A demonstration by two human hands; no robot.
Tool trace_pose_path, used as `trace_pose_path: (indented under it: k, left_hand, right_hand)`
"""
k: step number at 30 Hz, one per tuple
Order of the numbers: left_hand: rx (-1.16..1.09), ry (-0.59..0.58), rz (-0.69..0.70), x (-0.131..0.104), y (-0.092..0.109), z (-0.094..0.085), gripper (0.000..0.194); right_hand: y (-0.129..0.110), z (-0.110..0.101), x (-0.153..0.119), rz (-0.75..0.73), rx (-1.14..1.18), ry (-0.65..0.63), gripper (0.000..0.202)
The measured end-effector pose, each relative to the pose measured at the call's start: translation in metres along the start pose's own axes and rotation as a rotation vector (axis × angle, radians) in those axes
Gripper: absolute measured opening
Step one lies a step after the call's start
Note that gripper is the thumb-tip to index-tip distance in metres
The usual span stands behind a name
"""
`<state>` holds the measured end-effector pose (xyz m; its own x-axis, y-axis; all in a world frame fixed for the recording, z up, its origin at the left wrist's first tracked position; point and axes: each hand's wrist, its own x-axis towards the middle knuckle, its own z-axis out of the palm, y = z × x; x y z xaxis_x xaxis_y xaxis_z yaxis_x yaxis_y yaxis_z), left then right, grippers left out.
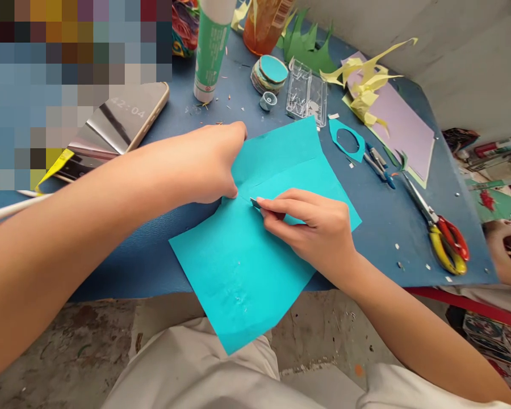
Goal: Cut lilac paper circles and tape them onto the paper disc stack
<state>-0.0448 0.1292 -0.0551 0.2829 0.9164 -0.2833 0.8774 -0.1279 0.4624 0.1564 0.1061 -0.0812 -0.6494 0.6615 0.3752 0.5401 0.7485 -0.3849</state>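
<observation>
Pale cloth (183, 375) covers the person's lap, and just above it a turquoise sheet (255, 255) juts over the near edge of a blue bench (130, 255), creased across its middle and lying mostly on the top. The right grip (313, 224) is narrow, fingertips and thumb pinching a small dark piece (255, 203) at the crease. The left grip (223, 165) touches the sheet's left edge, thumb beside that crease; its fingers are partly hidden, so one cannot tell whether it pinches or only presses.

To the right, scissors (436, 227) with red and yellow handles lie partly spread. Farther off are a blue-and-metal tool (378, 162) and a turquoise cut-out (361, 150) with a round hole. Beyond the sheet, a clear plastic case (306, 91) has long compartments; a pale bit shows at its lower end, whether inside or on top is unclear. Near it, a small grey-blue cap (268, 101) sits hollow side up beside a round stack (269, 74) topped in turquoise. A green-and-white tube (213, 54) stands to the left, its contents hidden. Farthest, an orange container (264, 25) is cut by the frame; its fill cannot be told.
</observation>
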Motion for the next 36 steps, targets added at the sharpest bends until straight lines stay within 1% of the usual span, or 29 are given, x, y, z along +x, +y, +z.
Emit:
trace_pose_path:
  k: [5, 13, 15, 18, 21, 23, 25, 28, 30, 32, 34, 36]
  left_hand:
    - [-0.043, 0.001, -0.076, 0.001, 0.004, 0.000, 0.075]
    - [-0.158, -0.007, -0.115, 0.003, 0.002, 0.001, 0.081]
    - [-0.173, -0.004, -0.112, 0.003, 0.002, 0.001, 0.081]
    - [-0.138, 0.003, -0.085, 0.003, 0.002, 0.001, 0.079]
    - [-0.115, -0.009, -0.075, 0.003, 0.000, 0.001, 0.081]
    - [-0.116, -0.006, -0.080, 0.003, -0.001, 0.001, 0.085]
    - [-0.114, 0.001, -0.077, 0.002, -0.001, 0.001, 0.086]
    - [-0.132, 0.019, -0.081, 0.002, 0.001, 0.000, 0.087]
    - [-0.189, 0.056, -0.074, 0.003, 0.003, -0.001, 0.084]
    - [-0.296, 0.098, -0.038, 0.004, 0.004, 0.000, 0.078]
    - [-0.430, 0.131, 0.024, 0.006, 0.005, 0.000, 0.065]
    - [-0.508, 0.144, 0.070, 0.007, 0.005, 0.002, 0.046]
  right_hand:
    - [0.005, -0.010, -0.015, -0.001, 0.006, -0.011, 0.014]
    - [0.015, -0.030, -0.040, -0.006, -0.040, -0.058, 0.014]
    - [0.019, -0.034, -0.047, -0.021, -0.054, -0.061, 0.015]
    - [0.024, -0.041, -0.055, -0.056, -0.071, -0.071, 0.016]
    - [0.026, -0.047, -0.060, -0.054, -0.070, -0.089, 0.017]
    - [0.026, -0.049, -0.063, -0.034, -0.050, -0.100, 0.018]
    - [0.028, -0.051, -0.064, 0.016, -0.021, -0.094, 0.018]
    - [0.036, -0.053, -0.064, 0.186, -0.022, -0.020, 0.016]
    - [0.046, -0.054, -0.062, 0.300, -0.057, 0.038, 0.016]
    - [0.056, -0.055, -0.057, 0.328, -0.125, 0.026, 0.019]
    - [0.061, -0.055, -0.051, 0.264, -0.272, -0.005, 0.021]
    - [0.058, -0.051, -0.043, 0.141, -0.424, -0.002, 0.024]
